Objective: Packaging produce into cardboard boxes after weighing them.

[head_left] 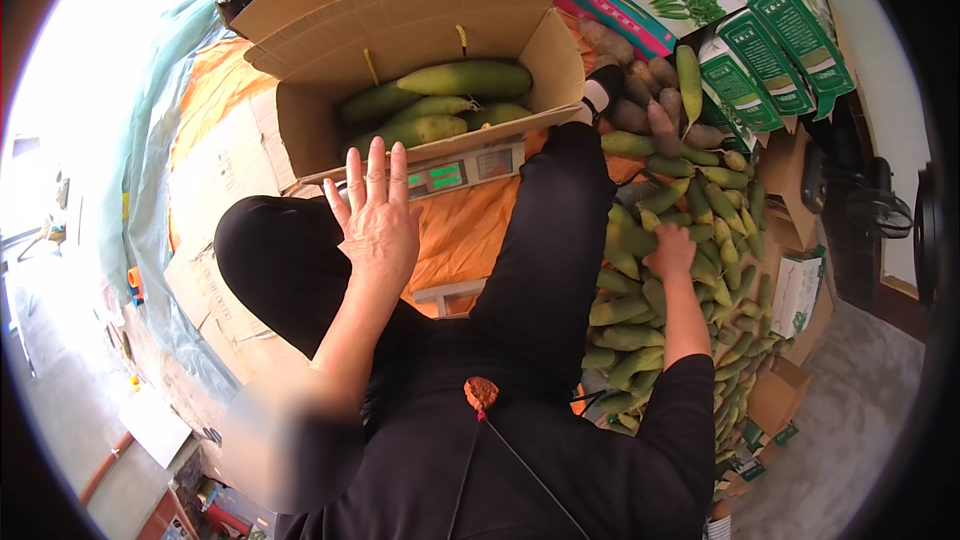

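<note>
My left hand is raised with fingers spread and holds nothing, at the near edge of a cardboard box. Inside the box lie several long green radishes. Beneath it stands a scale with a lit green display. Over to the right, my right hand reaches down into a big pile of green radishes. Its fingers curl against one green radish at the pile's left side; the fingertips are partly hidden.
My bent legs frame the scale on an orange sheet. Reddish-brown radishes lie beyond the green pile. Printed green-and-white cartons stand at the far right. Flattened cardboard and clear plastic sheeting lie left.
</note>
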